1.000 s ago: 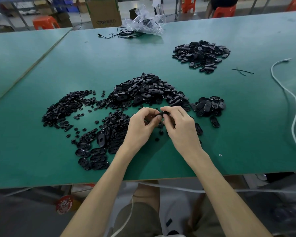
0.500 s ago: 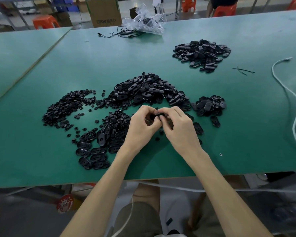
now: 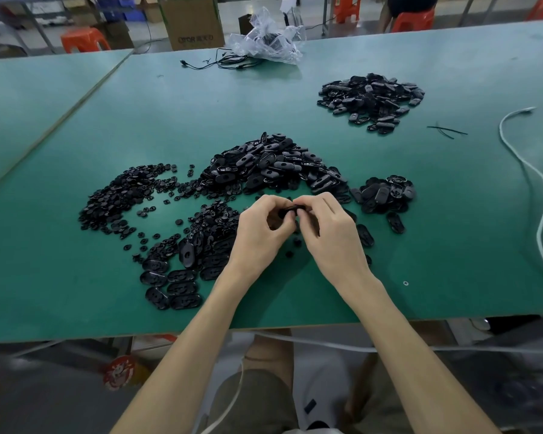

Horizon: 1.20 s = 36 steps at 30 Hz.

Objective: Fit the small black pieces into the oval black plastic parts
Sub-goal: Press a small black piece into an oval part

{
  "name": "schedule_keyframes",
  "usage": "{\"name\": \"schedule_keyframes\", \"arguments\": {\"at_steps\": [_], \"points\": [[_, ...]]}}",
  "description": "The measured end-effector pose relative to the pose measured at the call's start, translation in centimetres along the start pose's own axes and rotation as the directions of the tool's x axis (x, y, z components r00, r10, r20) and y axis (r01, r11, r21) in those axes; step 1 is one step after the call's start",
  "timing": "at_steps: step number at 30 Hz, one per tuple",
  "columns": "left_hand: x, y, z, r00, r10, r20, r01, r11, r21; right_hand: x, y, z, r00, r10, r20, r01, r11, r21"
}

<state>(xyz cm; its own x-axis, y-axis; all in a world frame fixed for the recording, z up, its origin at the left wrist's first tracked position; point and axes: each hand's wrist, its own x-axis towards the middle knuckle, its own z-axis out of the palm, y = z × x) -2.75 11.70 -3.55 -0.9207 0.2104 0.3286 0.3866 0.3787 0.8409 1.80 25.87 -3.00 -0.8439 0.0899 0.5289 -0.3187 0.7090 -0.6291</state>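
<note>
Both hands (image 3: pixel 298 233) pinching one glossy oval black plastic part (image 3: pixel 290 210) above matte green table (image 3: pixel 76 277).

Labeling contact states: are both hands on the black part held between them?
Touching. The head view shows fingers of the left hand and right hand pinched onto the same black part above the table.

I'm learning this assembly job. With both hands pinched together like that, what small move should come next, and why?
Probably a firm thumb press to seat the small piece. Both the left hand and right hand pinch one oval part between their fingertips above the table; whether it has clicked in is hidden.
</note>
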Motion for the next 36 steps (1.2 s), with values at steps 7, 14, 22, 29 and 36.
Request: {"name": "schedule_keyframes", "arguments": {"at_steps": [7,14,22,29,36], "points": [[0.05,0.03,0.03,1.0,-0.003,0.013,0.004,0.997,-0.078,0.04,0.13,-0.1,1.0,0.019,-0.025,-0.018,1.0,0.015],[0.14,0.21,-0.18,0.999,-0.031,-0.033,0.027,0.994,-0.101,0.09,-0.03,-0.18,1.0,0.015,0.003,-0.016,0.999,0.028],[0.26,0.43,-0.53,0.998,-0.048,-0.032,0.041,0.981,-0.187,0.13,0.22,-0.12,0.995,-0.1,-0.028,0.102,0.993,0.065],[0.22,0.32,-0.5,0.999,-0.029,-0.033,0.022,0.98,-0.196,0.08,0.48,0.01,0.987,-0.156,-0.045,0.157,0.987,0.029],[0.48,0.05,-0.37,0.997,-0.051,-0.056,0.044,0.992,-0.117,0.51,0.54,-0.09,0.975,-0.002,-0.223,0.014,0.999,0.05]]}}
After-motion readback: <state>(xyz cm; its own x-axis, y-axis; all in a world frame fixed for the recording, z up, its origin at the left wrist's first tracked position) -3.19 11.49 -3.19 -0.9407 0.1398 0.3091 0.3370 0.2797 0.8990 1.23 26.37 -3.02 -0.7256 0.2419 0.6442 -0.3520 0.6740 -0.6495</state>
